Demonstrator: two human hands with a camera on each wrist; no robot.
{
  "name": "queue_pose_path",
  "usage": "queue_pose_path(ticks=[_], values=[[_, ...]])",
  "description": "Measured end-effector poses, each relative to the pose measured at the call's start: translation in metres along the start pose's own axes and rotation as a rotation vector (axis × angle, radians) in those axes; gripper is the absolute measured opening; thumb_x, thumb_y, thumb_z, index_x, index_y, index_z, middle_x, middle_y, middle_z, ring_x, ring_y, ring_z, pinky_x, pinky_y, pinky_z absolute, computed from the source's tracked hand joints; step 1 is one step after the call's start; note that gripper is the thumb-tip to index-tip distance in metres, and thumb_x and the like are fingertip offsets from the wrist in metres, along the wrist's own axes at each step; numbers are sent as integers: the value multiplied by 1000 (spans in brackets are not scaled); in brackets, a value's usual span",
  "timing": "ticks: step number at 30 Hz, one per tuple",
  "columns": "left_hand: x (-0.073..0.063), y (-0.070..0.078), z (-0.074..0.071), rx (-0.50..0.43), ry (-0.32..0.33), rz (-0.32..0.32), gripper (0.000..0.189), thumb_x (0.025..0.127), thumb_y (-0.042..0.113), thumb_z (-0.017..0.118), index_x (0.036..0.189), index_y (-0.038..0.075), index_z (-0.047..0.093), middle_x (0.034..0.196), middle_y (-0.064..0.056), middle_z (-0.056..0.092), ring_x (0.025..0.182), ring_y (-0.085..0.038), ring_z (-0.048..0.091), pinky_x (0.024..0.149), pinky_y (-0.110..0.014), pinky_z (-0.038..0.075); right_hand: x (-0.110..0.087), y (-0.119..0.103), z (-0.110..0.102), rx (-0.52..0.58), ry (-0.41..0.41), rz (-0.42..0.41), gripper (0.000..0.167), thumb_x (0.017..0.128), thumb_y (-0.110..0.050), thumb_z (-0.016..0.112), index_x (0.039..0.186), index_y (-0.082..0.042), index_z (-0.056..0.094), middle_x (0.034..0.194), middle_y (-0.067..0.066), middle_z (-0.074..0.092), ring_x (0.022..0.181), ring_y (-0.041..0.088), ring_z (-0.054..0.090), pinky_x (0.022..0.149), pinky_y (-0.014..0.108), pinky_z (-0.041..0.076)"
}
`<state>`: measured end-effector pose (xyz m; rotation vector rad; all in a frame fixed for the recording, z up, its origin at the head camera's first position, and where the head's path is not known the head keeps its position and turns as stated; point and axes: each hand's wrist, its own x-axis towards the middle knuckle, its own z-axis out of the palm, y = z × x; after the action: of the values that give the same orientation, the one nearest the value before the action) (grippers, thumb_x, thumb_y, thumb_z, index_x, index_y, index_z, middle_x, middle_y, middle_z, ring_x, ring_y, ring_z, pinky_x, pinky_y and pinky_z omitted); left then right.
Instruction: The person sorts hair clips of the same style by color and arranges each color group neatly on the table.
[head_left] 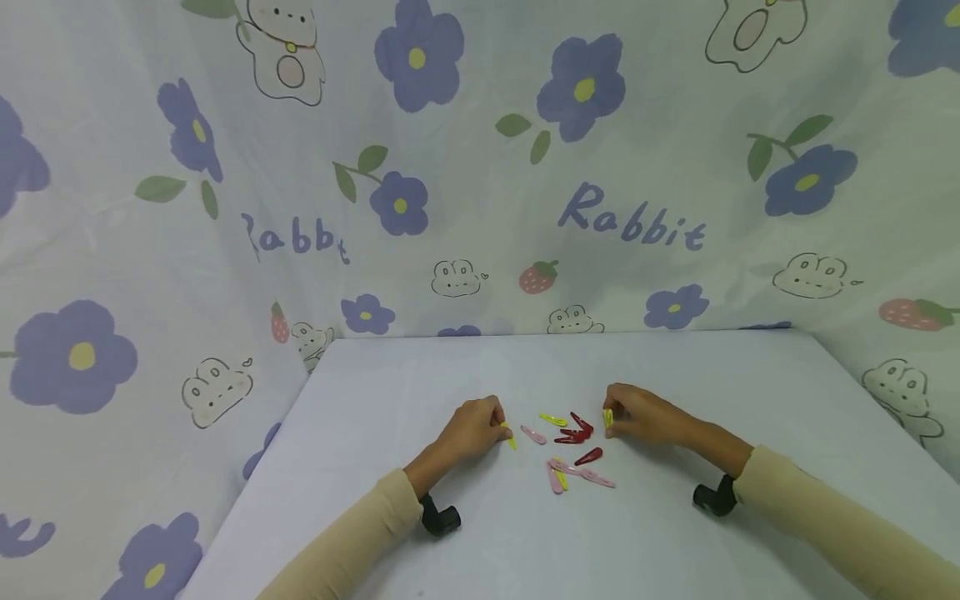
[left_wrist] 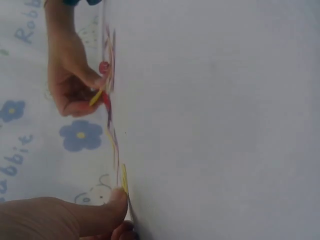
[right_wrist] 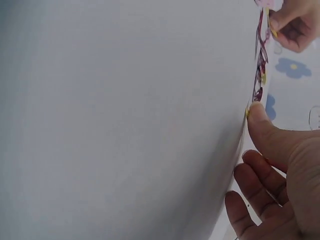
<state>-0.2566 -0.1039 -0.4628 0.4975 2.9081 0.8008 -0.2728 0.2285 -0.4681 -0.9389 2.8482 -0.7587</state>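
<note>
My left hand pinches a yellow hair clip between thumb and fingers, just left of a group of hair clips. On the group's other side, my right hand pinches another yellow hair clip. Between the hands lie red hair clips, a pink hair clip and a yellow hair clip. Nearer to me are a dark red clip and pink clips crossing a yellow one. In the left wrist view, the left thumb presses on its yellow clip.
A white table bears all the clips. Behind it and at both sides hangs a white curtain printed with flowers and rabbits. Black wrist cameras sit under both forearms.
</note>
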Motion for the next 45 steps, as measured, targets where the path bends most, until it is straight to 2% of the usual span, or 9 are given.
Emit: queue_pose_path(ticks=[9,13,20,26,30,34,39,42,45], values=[[-4,3,0,-73,73,4,17,87,15,77,94,12,62,82,3,65,74,-9,57,67,-24,48,0,2,3,72,31,25,21,86,-14,78,94,-15,58,80,-8,59,71,5,49,62,21,46],[-6,1,-1,-125,82,5,12,89,13,74,96,13,64,86,2,68,79,-9,61,71,-26,50,0,1,5,100,61,48,13,91,-11,73,94,-15,61,85,-7,65,75,6,53,66,22,48],[-8,-9,-7,-254,126,48,10,94,14,69,102,17,64,92,2,70,79,-9,64,70,-26,52,1,-1,6,178,123,192,8,95,-14,69,101,-17,66,90,-5,66,85,13,58,75,26,50],[-8,-23,-20,-376,189,56,10,94,11,68,101,15,61,91,-3,70,71,-9,65,64,-24,54,8,-10,0,290,181,197,16,95,-9,67,110,-6,65,91,2,66,78,16,62,70,29,56],[-7,-30,-30,-387,214,49,4,93,12,70,96,15,68,89,-1,70,69,-9,65,63,-23,54,18,-18,-3,364,227,141,23,95,-9,67,115,-1,62,87,6,66,71,16,64,67,35,58],[-7,-35,-37,-386,223,39,8,93,14,71,100,13,72,92,0,72,71,-9,66,64,-25,53,28,-26,-2,408,238,99,24,95,-11,68,115,0,64,87,7,67,72,16,65,68,38,59],[-8,-42,-40,-383,207,-12,15,91,15,73,106,12,72,99,-1,72,76,-10,67,65,-26,53,43,-37,2,437,227,109,26,94,-16,70,115,0,65,88,7,68,76,22,67,72,42,59],[-7,-47,-40,-362,222,-25,16,89,14,75,105,12,72,99,-1,72,77,-12,66,66,-27,52,54,-44,6,456,223,115,28,94,-18,70,116,0,65,89,6,69,79,28,68,74,45,58],[-3,-51,-41,-329,239,-37,15,88,15,76,103,14,72,98,0,72,79,-13,65,68,-28,52,69,-52,11,480,218,119,28,95,-18,70,115,0,65,91,6,70,79,25,69,75,46,59]])
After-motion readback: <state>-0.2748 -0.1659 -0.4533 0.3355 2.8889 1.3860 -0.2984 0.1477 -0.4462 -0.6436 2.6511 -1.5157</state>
